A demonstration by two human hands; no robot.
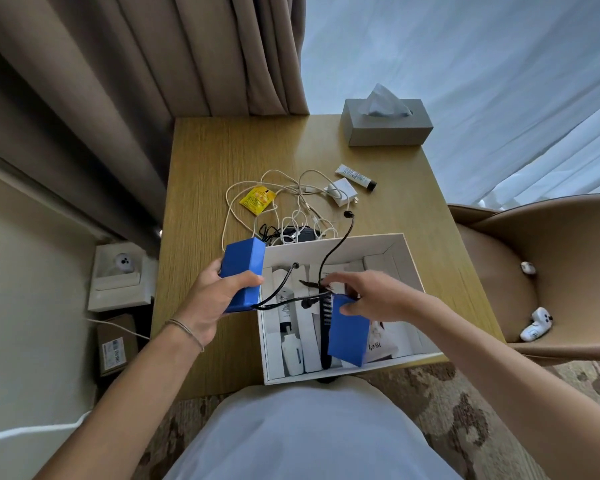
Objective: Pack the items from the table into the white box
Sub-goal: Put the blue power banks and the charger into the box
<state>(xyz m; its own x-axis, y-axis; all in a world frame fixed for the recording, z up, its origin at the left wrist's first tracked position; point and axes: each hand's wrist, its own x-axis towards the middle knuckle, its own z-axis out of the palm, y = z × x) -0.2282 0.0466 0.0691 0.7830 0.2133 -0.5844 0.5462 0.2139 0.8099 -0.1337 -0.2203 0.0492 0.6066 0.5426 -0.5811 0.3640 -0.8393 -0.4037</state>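
Note:
The white box (pixel 409 258) stands open at the table's near edge. It holds white packets, a white bottle (pixel 291 355) and a black comb (pixel 325 334). My left hand (pixel 208 303) grips a blue block (pixel 241 271) over the box's left wall. My right hand (pixel 374 296) holds a second blue block (pixel 349 337) inside the box. Black cables (pixel 340 244) run from both blocks, and one arcs up over the box's far wall. Behind the box lie tangled white cables (pixel 291 199), a white charger (pixel 343 192), a yellow sachet (pixel 257 199), a small white tube (pixel 355 176) and a dark object (pixel 307 234).
A grey tissue box (pixel 385 123) sits at the far right corner of the wooden table (pixel 205 168). A tan chair (pixel 534 271) with white game controllers stands to the right. Curtains hang behind. Boxes sit on the floor at the left.

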